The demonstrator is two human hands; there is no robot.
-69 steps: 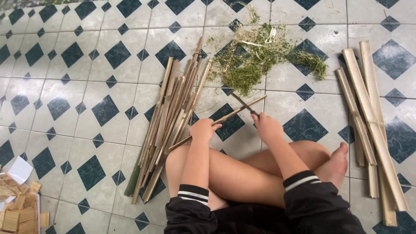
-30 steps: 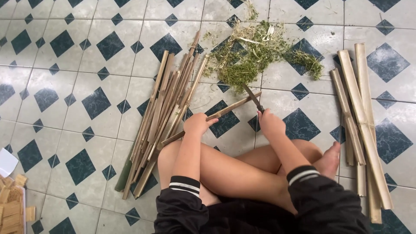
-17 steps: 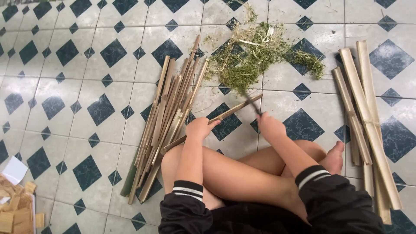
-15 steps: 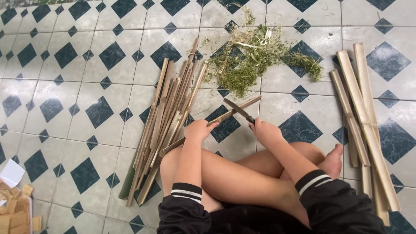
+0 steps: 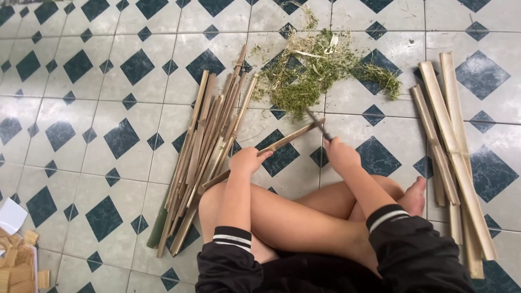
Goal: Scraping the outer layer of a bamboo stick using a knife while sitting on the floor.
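Head view: one bamboo strip [image 5: 282, 141], one knife [image 5: 317, 125].

I am seeing open tiled floor [image 5: 81, 108] lying across the whole left half, where a hand could be passing freely. A bundle of split bamboo strips [image 5: 203, 152] is blocking the way just left of my left hand [image 5: 245, 161]. Far ahead, a heap of green shavings [image 5: 320, 70] is sitting in the path. To the right, broad bamboo slats [image 5: 453, 146] are walling off that side, with bare tile between them and my right hand [image 5: 341, 154]. My crossed legs [image 5: 293, 217] are filling the near ground.
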